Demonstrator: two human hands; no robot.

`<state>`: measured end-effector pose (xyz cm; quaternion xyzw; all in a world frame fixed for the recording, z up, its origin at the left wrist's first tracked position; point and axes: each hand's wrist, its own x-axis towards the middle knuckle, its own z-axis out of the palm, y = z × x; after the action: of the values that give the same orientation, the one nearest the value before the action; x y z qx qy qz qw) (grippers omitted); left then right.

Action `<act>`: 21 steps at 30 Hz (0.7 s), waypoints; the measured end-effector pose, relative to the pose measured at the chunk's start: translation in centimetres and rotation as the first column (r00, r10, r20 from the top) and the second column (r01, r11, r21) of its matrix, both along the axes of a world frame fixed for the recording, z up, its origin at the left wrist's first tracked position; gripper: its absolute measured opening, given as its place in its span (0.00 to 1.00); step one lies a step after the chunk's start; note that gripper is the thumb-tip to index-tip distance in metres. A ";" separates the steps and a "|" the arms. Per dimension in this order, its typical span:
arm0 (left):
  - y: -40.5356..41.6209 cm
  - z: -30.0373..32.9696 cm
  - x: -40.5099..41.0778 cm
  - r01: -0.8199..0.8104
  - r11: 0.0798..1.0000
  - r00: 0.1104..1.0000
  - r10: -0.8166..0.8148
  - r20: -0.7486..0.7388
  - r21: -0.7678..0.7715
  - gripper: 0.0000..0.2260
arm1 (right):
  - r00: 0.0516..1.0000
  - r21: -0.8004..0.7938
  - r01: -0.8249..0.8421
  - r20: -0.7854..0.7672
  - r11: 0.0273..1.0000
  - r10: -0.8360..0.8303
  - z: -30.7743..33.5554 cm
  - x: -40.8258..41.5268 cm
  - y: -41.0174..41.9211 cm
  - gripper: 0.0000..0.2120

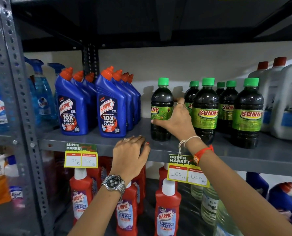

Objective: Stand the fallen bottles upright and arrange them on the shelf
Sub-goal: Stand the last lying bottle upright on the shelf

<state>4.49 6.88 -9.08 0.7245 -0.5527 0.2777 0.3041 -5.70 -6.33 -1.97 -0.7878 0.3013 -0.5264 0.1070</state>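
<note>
No fallen bottle is seen; the bottle (pixel 161 108) is gripped upright by the right hand (pixel 175 122), apart from its row (pixel 227 109). The left hand (pixel 130 153) is rested, fingers together, on the shelf (pixel 97 141).

The grey shelf (pixel 99 142) is carrying blue Harpic bottles (pixel 111 108) at nine o'clock and green-capped Sunny bottles (pixel 208 109) standing at three o'clock.
</note>
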 end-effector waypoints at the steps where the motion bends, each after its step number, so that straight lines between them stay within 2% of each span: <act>1: 0.0 0.0 0.0 0.003 1.000 1.000 -0.003 0.001 0.000 0.21 | 1.000 0.006 0.005 -0.001 1.000 -0.005 0.0 0.0 -0.2 0.48; 4: 0.0 -0.1 0.0 0.011 1.000 1.000 -0.011 -0.006 -0.004 0.21 | 0.996 0.179 -0.091 0.011 0.980 0.091 0.2 -0.4 -1.1 0.49; 6: 0.0 -0.1 0.0 0.017 1.000 1.000 -0.018 -0.009 -0.007 0.21 | 0.966 0.308 -0.256 0.101 0.916 0.236 0.4 -0.7 -1.6 0.46; 8: 0.0 -0.1 0.1 0.026 1.000 1.000 -0.026 -0.006 -0.013 0.22 | 0.941 0.350 -0.339 0.146 0.873 0.307 0.4 -0.9 -2.0 0.42; 10: 0.0 -0.1 0.1 0.030 0.999 1.000 -0.030 -0.004 -0.019 0.22 | 0.956 0.312 -0.292 0.096 0.904 0.276 0.3 -0.8 -1.8 0.39; 13: -0.1 -0.2 0.1 0.029 0.999 1.000 -0.029 0.001 -0.031 0.22 | 0.992 0.169 -0.126 -0.009 0.977 0.129 -0.2 -0.4 -1.1 0.43; 16: -0.1 -0.2 0.1 0.028 0.999 1.000 -0.028 0.005 -0.038 0.23 | 0.999 0.032 0.010 -0.034 0.999 -0.009 -0.5 -0.2 -0.7 0.45; 21: -0.2 -0.2 0.1 0.033 0.998 0.999 -0.033 -0.002 -0.058 0.21 | 0.998 0.106 -0.050 -0.038 0.993 0.054 0.2 -0.1 -0.8 0.43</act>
<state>4.60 6.72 -9.33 0.7066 -0.5561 0.2874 0.3301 -5.79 -7.18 -1.73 -0.7992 0.3103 -0.4906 0.1558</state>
